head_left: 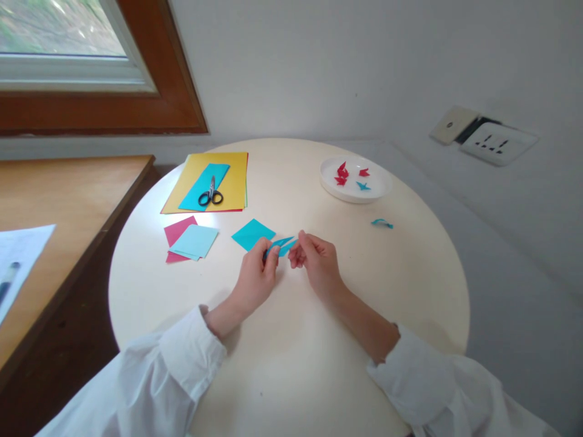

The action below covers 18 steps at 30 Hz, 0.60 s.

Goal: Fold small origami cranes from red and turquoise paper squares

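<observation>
Both my hands meet over the middle of the round cream table, pinching a small folded piece of blue paper. My left hand grips its near end with thumb and fingers closed. My right hand pinches its right end. A flat blue paper square lies just behind my left hand.
Scissors lie on a blue strip atop yellow sheets at the back left. Pink and light-blue squares lie nearer. A white plate holds small red and blue folded pieces. A folded blue piece lies right. A wooden desk stands left.
</observation>
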Each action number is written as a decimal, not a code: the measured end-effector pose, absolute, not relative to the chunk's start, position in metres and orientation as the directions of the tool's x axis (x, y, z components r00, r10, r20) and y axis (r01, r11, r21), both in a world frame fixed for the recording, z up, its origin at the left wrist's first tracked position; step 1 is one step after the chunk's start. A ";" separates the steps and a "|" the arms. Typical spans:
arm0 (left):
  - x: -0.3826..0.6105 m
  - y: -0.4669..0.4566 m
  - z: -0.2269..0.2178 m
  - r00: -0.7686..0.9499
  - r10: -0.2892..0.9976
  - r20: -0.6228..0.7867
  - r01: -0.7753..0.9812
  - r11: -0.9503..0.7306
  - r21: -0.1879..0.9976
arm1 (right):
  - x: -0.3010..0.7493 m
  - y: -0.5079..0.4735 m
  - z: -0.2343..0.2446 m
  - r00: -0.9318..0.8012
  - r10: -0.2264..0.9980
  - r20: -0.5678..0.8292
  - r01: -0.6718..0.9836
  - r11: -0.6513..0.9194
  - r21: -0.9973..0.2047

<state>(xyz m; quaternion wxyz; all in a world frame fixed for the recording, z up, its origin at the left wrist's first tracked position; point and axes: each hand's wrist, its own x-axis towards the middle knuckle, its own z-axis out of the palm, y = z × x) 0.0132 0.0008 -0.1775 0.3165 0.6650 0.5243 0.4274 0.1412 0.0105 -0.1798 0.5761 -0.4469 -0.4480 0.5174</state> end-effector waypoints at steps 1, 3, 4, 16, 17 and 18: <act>0.013 0.001 -0.178 0.074 0.970 0.230 0.418 -0.239 0.876 | 0.142 0.012 -0.180 0.090 0.995 0.046 -0.221 0.065 -0.973; 0.012 0.002 -0.179 0.057 0.974 0.219 0.401 -0.223 0.889 | 0.143 0.013 -0.181 0.111 0.993 0.040 -0.266 0.068 -0.962; 0.011 0.002 -0.179 0.053 0.975 0.215 0.392 -0.218 0.894 | 0.142 0.013 -0.181 0.094 0.995 0.044 -0.273 0.068 -0.960; 0.012 0.001 -0.177 0.081 0.965 0.249 0.377 -0.261 0.889 | 0.141 0.009 -0.183 0.020 0.997 0.076 -0.217 0.078 -0.973; 0.012 0.001 -0.177 0.079 0.967 0.243 0.366 -0.255 0.895 | 0.141 0.009 -0.183 0.017 0.998 0.066 -0.240 0.068 -0.968; 0.012 0.001 -0.177 0.073 0.969 0.236 0.355 -0.246 0.902 | 0.141 0.010 -0.183 0.012 0.998 0.056 -0.265 0.057 -0.963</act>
